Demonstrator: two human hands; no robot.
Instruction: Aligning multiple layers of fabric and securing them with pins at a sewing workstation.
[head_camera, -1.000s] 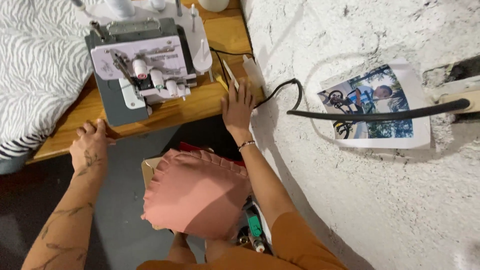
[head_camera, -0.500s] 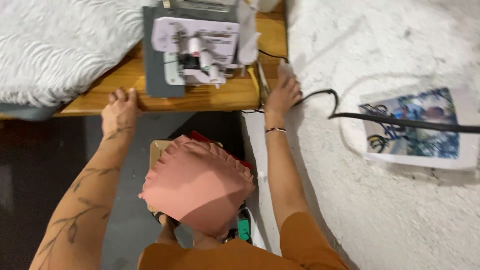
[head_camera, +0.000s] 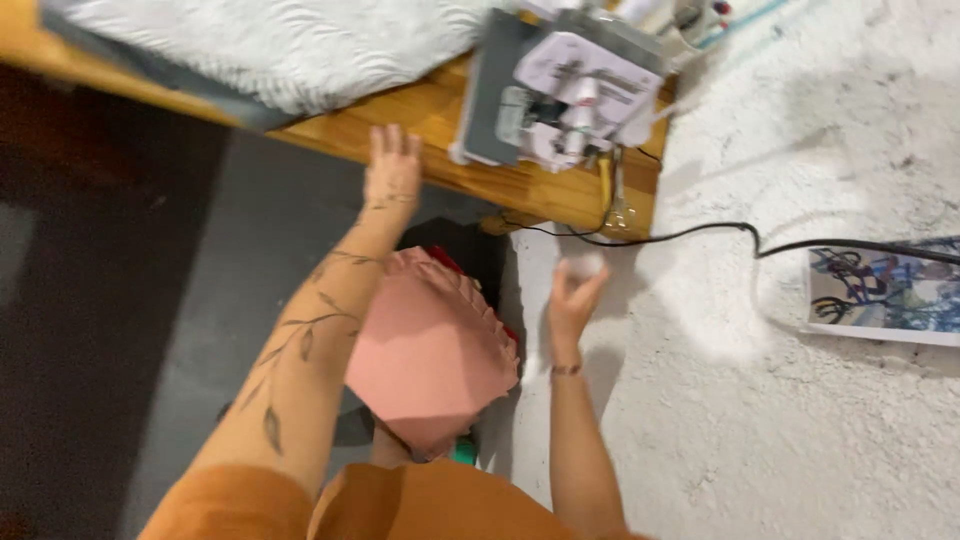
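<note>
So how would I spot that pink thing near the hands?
Find the wooden table bearing the grey and white sewing machine. Just below its edge, between the person's forearms, lies the pink piece of fabric. It is the only salmon-pink thing, flat, with a pleated edge.

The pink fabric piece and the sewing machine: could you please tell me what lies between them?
In the head view, the wooden table's front edge lies between the pink fabric piece and the sewing machine; below that edge is a dark gap crossed by a thin black cable.
</note>
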